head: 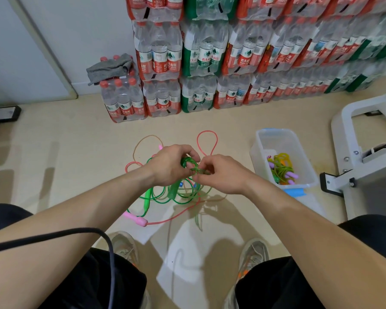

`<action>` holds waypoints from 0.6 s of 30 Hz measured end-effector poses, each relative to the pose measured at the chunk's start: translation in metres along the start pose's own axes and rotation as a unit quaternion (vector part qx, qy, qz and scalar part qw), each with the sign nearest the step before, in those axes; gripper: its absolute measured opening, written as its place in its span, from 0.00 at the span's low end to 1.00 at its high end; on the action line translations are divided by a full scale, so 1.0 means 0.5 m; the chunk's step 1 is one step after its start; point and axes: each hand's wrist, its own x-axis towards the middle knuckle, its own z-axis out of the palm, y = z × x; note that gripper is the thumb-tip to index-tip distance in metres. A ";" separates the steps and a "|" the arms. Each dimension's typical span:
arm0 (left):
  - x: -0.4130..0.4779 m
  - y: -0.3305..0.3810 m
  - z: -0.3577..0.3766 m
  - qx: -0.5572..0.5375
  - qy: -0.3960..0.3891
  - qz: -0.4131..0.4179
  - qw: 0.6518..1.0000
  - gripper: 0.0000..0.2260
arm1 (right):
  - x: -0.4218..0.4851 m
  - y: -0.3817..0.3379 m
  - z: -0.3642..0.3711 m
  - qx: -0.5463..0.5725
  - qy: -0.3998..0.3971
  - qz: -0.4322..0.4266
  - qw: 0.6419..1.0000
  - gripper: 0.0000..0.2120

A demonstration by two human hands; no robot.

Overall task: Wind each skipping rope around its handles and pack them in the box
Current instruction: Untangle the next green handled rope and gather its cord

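My left hand [168, 166] grips a green skipping rope [188, 164] by its handles, with green cord coiled round them. My right hand [220, 175] pinches a strand of that green cord right beside the coil. Below my hands, loose ropes lie tangled on the floor: more green cord with a green handle [147, 198], and a pink rope [206, 141] with pink handles [136, 218]. A clear plastic box [286, 139] stands on the floor to the right, holding wound ropes [281, 169] with purple handles.
Stacked packs of bottled water [201, 59] line the wall behind the ropes, with a grey cloth [109, 68] on one. A white metal frame [363, 139] stands at the right. A blue box lid [295, 192] lies by the box. My shoes [253, 255] are below.
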 end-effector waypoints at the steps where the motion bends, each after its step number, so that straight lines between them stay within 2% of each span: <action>1: 0.000 0.001 0.001 0.001 0.003 0.001 1.000 0.10 | 0.000 -0.001 0.003 0.014 0.003 0.003 1.000 0.11; 4: 0.000 0.001 0.004 -0.012 0.007 0.008 1.000 0.10 | -0.002 -0.009 0.003 0.086 -0.006 0.023 0.996 0.09; 7: 0.000 -0.002 0.003 -0.035 -0.008 0.015 0.999 0.12 | 0.006 -0.013 -0.006 0.139 0.057 0.047 0.988 0.12; 10: 0.002 -0.011 0.007 -0.029 -0.018 0.011 0.999 0.12 | 0.012 -0.007 -0.034 0.272 0.160 0.059 0.947 0.14; 12: 0.002 -0.016 0.007 -0.038 -0.014 0.007 0.999 0.11 | 0.013 0.002 -0.048 0.346 0.194 0.056 0.916 0.18; 15: 0.001 -0.019 -0.002 -0.030 -0.010 0.003 0.999 0.11 | 0.018 0.020 -0.052 0.374 0.234 0.041 0.896 0.23; 18: 0.000 -0.022 -0.008 -0.041 -0.001 -0.005 0.999 0.11 | 0.021 0.034 -0.055 0.385 0.256 0.052 0.885 0.22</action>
